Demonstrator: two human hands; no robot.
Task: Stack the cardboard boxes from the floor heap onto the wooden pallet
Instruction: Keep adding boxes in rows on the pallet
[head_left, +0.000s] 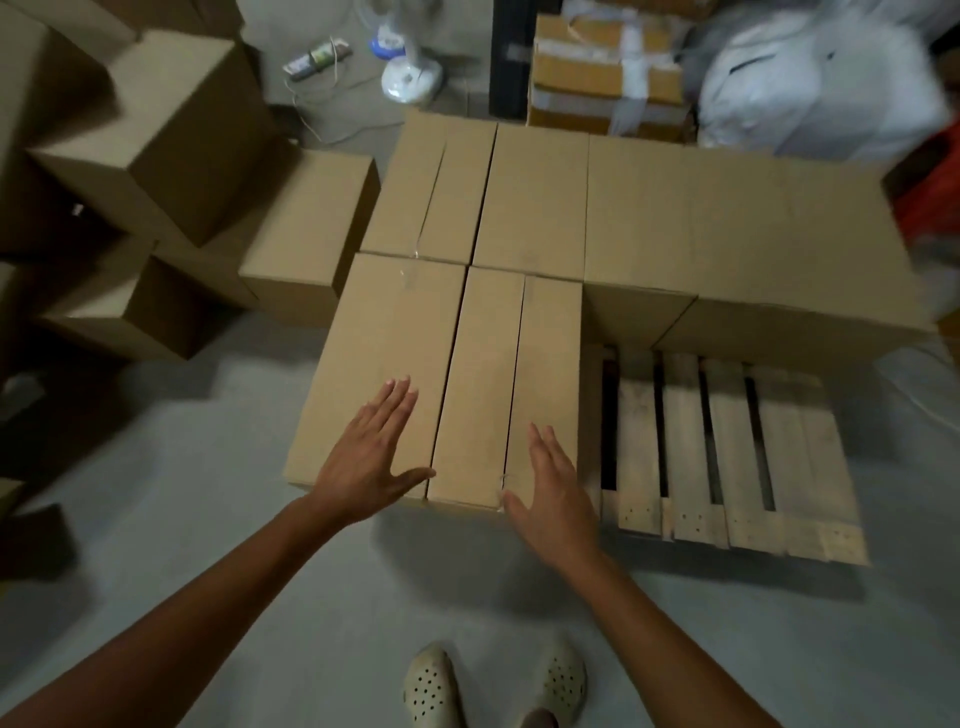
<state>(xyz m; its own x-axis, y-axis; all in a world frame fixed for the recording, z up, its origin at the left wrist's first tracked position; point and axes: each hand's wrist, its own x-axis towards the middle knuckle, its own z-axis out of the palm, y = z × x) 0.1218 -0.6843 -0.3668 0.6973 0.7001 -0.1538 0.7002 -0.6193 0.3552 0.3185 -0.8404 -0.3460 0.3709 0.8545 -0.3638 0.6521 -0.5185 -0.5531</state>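
Note:
Several plain cardboard boxes stand side by side on the wooden pallet, whose bare slats show at the front right. The nearest box sits at the pallet's front left, with a second box beside it. My left hand hovers flat over the near box, fingers straight. My right hand is spread over the second box's front corner. Neither hand holds anything. The floor heap of boxes lies at the left.
A loose box stands between the heap and the pallet. Behind the pallet are a taped carton, a white bag, a fan base and a cable. My shoes stand on grey floor.

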